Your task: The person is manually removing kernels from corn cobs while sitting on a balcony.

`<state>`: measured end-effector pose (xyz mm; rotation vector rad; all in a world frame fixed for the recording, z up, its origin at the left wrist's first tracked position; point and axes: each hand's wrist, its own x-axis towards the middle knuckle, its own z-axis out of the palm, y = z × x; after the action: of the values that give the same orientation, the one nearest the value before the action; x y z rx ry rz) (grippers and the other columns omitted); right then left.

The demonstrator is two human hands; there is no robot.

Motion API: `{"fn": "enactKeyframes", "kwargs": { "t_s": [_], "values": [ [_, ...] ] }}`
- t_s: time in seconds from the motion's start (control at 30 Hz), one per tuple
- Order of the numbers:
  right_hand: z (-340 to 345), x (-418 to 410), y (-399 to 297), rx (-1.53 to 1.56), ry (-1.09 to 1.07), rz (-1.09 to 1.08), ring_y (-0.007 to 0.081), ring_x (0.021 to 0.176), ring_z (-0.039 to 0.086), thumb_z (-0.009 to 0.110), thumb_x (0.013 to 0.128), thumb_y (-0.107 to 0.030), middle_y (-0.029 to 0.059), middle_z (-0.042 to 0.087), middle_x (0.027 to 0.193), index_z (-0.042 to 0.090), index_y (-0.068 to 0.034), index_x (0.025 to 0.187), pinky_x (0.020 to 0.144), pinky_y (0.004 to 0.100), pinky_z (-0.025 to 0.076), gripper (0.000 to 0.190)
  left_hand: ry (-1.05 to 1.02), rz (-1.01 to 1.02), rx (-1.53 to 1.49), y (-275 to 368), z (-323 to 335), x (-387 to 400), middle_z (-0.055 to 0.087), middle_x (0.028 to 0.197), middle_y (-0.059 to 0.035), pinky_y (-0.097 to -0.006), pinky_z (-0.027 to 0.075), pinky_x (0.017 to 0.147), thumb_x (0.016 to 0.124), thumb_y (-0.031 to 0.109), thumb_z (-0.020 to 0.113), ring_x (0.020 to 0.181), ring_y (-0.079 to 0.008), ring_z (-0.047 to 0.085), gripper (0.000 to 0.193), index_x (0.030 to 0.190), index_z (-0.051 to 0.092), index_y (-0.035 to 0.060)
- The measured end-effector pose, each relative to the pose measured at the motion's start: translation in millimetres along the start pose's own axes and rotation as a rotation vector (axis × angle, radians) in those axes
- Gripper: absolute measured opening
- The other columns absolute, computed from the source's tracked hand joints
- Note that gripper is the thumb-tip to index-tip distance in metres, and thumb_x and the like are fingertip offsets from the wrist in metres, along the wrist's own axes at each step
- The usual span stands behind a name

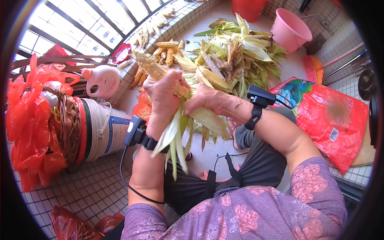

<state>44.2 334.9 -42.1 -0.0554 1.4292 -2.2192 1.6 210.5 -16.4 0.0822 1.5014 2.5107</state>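
Note:
My left hand (163, 93) is wrapped around an ear of corn (149, 66), its pale yellow tip pointing up and to the left. At the ear's lower end my right hand (211, 99) grips the corn husk (210, 120), which is peeled back and hangs down in long pale green leaves. The kernels between the two hands are bare. Just beyond my hands lies a large heap of stripped husks (249, 51). Several husked ears of corn (171, 54) are piled to its left. My fingers partly cover the ear's base.
A white plastic bucket (105, 129) stands at left, with red plastic bags (33, 126) and a wicker basket (61, 120) by it. A pink jug (102, 81) is behind. A pink bucket (289, 30) stands far right, near an orange broom (313, 69) and a red printed sack (333, 117).

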Motion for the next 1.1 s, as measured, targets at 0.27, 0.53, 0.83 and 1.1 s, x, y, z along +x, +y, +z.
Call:
{"fn": "enactKeyframes", "kwargs": {
  "t_s": [0.27, 0.53, 0.83, 1.1],
  "values": [
    [6.8, -4.2, 9.9, -1.256, 0.155, -0.502, 0.0363, 0.062, 0.060, 0.060, 0.056, -0.018, 0.0221, 0.057, 0.061, 0.051, 0.005, 0.063, 0.058, 0.0386, 0.050, 0.026, -0.003, -0.341, -0.322, -2.8, -23.5, 16.5, 0.048, 0.058, -0.0067, -0.0381, 0.045, 0.056, 0.071, 0.013, 0.054, 0.053, -0.0198, 0.049, 0.009, 0.068, 0.049, 0.0059],
    [-7.8, -1.4, 3.1, -1.608, -0.068, -0.239, 0.0319, 0.056, 0.060, 0.061, 0.057, -0.020, 0.0171, 0.056, 0.056, 0.053, 0.004, 0.072, 0.056, 0.0387, 0.050, 0.029, -0.128, -0.290, -0.287, 26.1, -54.6, 21.1, 0.059, 0.077, -0.0135, -0.0600, 0.047, 0.071, 0.069, 0.013, 0.053, 0.082, -0.0285, 0.058, 0.020, 0.084, 0.056, 0.0013],
    [-106.2, 6.4, -44.1, -1.789, 0.937, -0.012, 0.0378, 0.121, 0.031, 0.068, 0.059, -0.058, 0.0201, 0.030, 0.134, 0.015, -0.008, 0.137, 0.093, 0.0567, 0.029, 0.107, 0.136, -0.147, 0.011, 65.6, -81.1, 5.2, 0.055, 0.077, -0.0097, -0.0553, 0.051, 0.057, 0.070, 0.011, 0.055, 0.068, -0.0265, 0.058, 0.020, 0.087, 0.052, 0.0013],
    [-112.9, 36.9, -13.6, -1.691, 0.644, -0.378, 0.0352, 0.073, 0.059, 0.055, 0.067, -0.015, 0.0227, 0.059, 0.075, 0.060, 0.004, 0.083, 0.069, 0.0367, 0.049, 0.026, 0.160, -0.096, 0.062, 64.4, -86.2, 2.2, 0.053, 0.071, -0.0116, -0.0410, 0.054, 0.042, 0.077, 0.014, 0.062, 0.053, -0.0205, 0.057, 0.024, 0.089, 0.053, -0.0051]
  ]
}}
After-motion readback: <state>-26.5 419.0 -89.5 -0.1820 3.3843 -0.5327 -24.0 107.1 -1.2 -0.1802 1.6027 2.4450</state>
